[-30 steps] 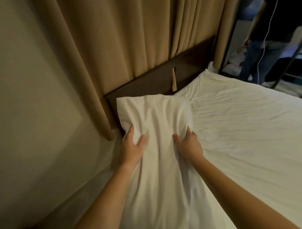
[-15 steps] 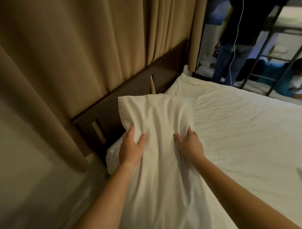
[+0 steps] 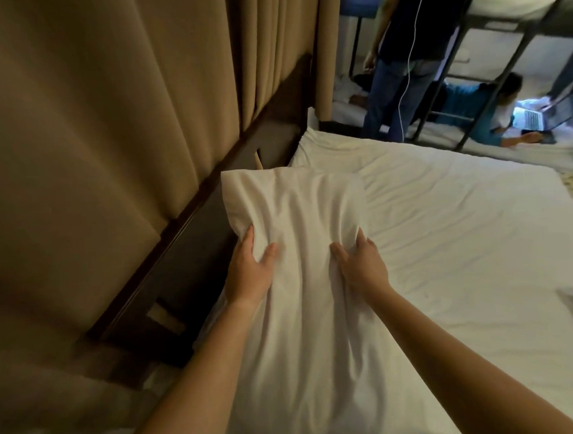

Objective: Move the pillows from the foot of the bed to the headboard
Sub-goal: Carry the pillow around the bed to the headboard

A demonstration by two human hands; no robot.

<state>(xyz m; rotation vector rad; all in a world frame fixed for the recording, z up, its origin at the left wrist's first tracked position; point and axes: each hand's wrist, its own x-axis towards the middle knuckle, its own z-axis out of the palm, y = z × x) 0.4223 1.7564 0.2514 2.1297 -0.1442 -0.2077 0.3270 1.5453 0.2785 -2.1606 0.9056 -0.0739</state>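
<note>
Two hands hold one white pillow (image 3: 298,213) by its long sides: the left hand (image 3: 249,271) grips the left edge with its thumb laid on the top face and its fingers curled round the side, and the right hand (image 3: 361,266) grips the right edge the same way, bunching the cloth. Beyond both hands the pillow's far end sits close to the dark wooden headboard (image 3: 195,252), which runs along to the left of the left hand, under a tan curtain (image 3: 112,109). To the right of the right hand spreads the white bed sheet (image 3: 457,227), rumpled. Far beyond the right hand a person in jeans (image 3: 401,92) stands beside a metal bunk bed (image 3: 482,90), where another person (image 3: 489,112) lies facing a lit laptop (image 3: 532,119).
</note>
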